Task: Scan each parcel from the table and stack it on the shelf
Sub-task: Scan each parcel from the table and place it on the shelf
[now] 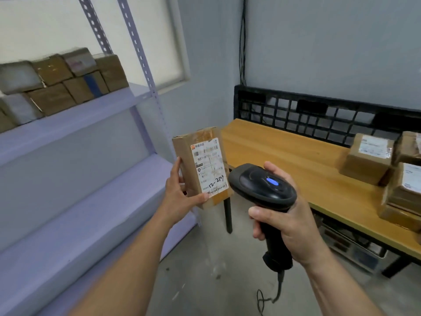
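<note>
- Grey walls meet at a corner. On the left a lilac shelf [75,124] bears stacked parcels [68,80]; on the right the wooden surface [284,153] carries more boxes [369,158].
- The left grip [180,195] holds the parcel [200,165] in the air, clear of the surface, with the thumb at its lower edge. Its long axis is roughly upright and its label faces the camera.
- The right grip [293,224] is wrapped round the handle of the scanner [262,185], whose blue light is lit.
- The scanner head sits just right of the parcel's lower end. The barcode lies up and to its left, so the head likely needs to turn that way.

Pale grey walls [319,53] meet above a concrete floor [205,270], a bright window [57,26] at left, black cables [242,42] hanging in the corner.
</note>
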The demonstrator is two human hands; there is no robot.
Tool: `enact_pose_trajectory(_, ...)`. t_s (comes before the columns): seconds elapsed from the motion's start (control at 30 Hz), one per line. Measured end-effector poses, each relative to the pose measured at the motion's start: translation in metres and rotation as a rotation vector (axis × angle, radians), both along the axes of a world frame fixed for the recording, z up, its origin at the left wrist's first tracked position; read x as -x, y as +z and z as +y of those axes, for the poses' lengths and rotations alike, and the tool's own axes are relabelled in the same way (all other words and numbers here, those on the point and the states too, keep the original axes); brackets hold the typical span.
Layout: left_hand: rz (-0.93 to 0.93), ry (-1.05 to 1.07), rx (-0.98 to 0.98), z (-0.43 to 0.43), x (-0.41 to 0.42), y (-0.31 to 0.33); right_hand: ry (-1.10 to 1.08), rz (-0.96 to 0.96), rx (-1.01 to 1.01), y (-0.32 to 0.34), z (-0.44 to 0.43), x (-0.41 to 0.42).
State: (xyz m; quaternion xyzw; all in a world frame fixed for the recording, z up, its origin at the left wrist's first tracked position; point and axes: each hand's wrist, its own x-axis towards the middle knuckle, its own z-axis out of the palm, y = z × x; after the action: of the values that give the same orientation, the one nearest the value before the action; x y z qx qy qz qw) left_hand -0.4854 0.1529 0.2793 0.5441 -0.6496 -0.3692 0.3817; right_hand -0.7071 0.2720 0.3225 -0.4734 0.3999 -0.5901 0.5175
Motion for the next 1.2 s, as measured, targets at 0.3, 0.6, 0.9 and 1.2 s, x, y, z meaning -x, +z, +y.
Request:
enact_pose_trajectory(0.3, 0.052, 0.14, 0.027, 0.034, -0.074, -0.002, 0.13, -0.005, 0.022, 0.005, 0.003, -0.063)
enact_pose_trajectory(0.6, 0.074, 0.23, -0.004, 0.069, -0.169, -0.005, 0.226, 0.029, 0.027, 0.01, 0.012, -0.161)
enact_pose_trajectory(0.9, 0.094, 0.292, 0.01, 0.112, -0.288, -0.007, 0.288, 0.068, 0.028, 0.012, 0.039, -0.275)
enact_pose_trajectory(1.2, 0.1, 0.413, 0.042, 0.149, -0.397, -0.003, 0.302, 0.142, 0.076, 0.01, 0.057, -0.373)
